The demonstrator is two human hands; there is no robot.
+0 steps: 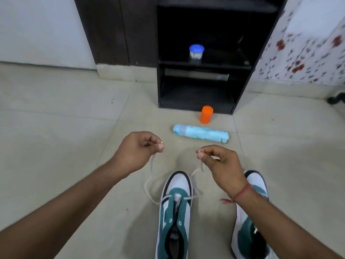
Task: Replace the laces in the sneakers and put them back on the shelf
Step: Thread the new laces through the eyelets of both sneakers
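A white and teal sneaker (175, 208) stands on the tiled floor in front of me, toe pointing away. A white lace (149, 186) runs through its lowest eyelets only. My left hand (138, 148) pinches the left lace end above and left of the toe. My right hand (216, 159) pinches the right lace end above and right of the toe. Both ends are lifted, and the lace hangs slack. A second matching sneaker (252, 221) lies to the right, partly hidden by my right forearm. The black shelf unit (197, 64) stands ahead.
A light blue spray can (201, 135) lies on the floor beyond my hands, with an orange cap (206, 114) upright behind it. A blue-lidded jar (196, 52) sits on the middle shelf. A floral curtain (308, 49) hangs at the right.
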